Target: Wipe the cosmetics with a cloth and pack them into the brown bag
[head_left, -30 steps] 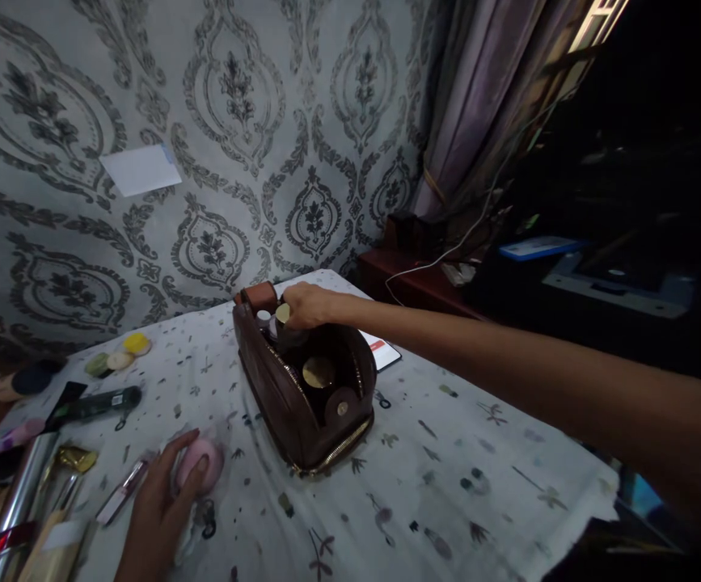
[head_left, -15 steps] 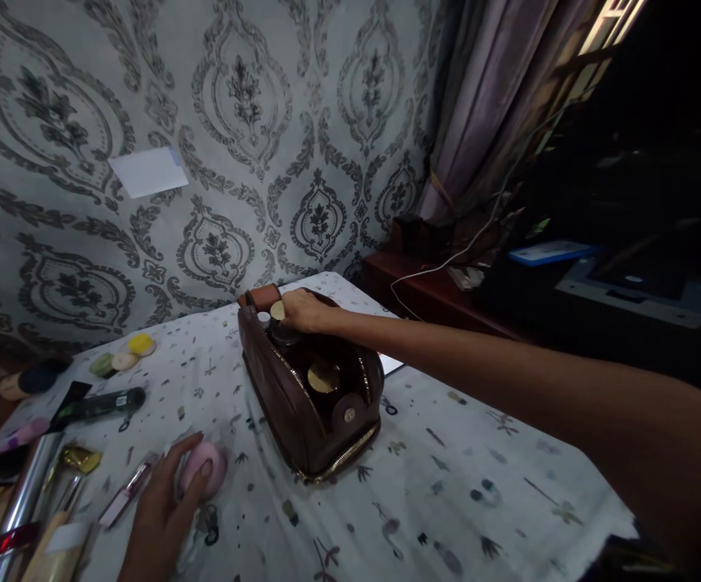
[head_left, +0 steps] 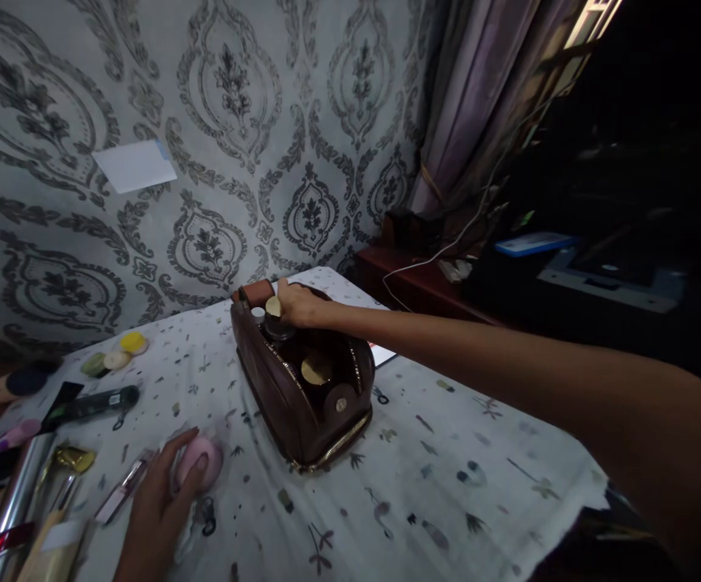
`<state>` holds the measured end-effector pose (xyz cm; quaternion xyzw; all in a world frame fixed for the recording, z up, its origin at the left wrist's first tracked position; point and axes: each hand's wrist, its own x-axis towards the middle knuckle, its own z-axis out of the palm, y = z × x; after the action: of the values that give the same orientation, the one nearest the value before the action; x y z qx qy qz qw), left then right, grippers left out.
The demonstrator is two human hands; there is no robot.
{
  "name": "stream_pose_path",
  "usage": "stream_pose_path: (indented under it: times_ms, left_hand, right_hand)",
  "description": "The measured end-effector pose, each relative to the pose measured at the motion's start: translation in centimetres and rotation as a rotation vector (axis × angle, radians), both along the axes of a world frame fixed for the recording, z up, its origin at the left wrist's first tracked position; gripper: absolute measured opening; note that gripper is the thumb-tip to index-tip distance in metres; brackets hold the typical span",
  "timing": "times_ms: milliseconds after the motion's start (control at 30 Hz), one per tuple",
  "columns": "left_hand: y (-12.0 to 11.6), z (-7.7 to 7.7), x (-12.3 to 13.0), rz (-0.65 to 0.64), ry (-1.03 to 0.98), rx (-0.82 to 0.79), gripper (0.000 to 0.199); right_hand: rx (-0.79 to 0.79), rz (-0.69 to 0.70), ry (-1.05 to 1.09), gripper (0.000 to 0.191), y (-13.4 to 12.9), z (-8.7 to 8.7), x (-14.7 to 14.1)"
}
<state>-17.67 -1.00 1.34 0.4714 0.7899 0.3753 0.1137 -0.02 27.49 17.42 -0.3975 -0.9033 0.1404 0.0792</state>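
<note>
A dark brown zip bag (head_left: 265,388) stands unzipped on the patterned cloth, with gold-capped and white-capped items inside. My right hand (head_left: 301,307) reaches over to the bag's far end, its fingers closed beside a round gold cap (head_left: 273,306); what they grip is hidden. On the cloth at the lower left, my left hand (head_left: 159,509) has thumb and fingers around a round pink item (head_left: 198,463). A slim pink tube (head_left: 120,490) lies just left of that hand.
Brushes, a silver cylinder (head_left: 23,485), a dark green tube (head_left: 104,403) and a cream-filled bottle (head_left: 59,550) lie at the left. Small yellow (head_left: 134,343), green and cream round items sit behind them. A reddish-brown surface (head_left: 411,279) is beyond the cloth.
The whole view has shifted slightly, so things appear a little further left and up. Both hands keep nearly the same places at the bag and the pink item.
</note>
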Motion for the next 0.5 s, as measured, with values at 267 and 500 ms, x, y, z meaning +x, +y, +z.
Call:
stream_pose_path:
  times_ms: [267,500]
  left_hand:
    - [0.0,-0.1,-0.2,-0.019,-0.007,0.002,0.054]
    - [-0.2,-0.4,-0.6,-0.023,0.006,-0.009,0.053]
  right_hand:
    - [-0.011,0.013,-0.038,0.056,0.1,0.2,0.2]
    - [0.049,0.080,-0.076,0.059,-0.3,1.2,0.8]
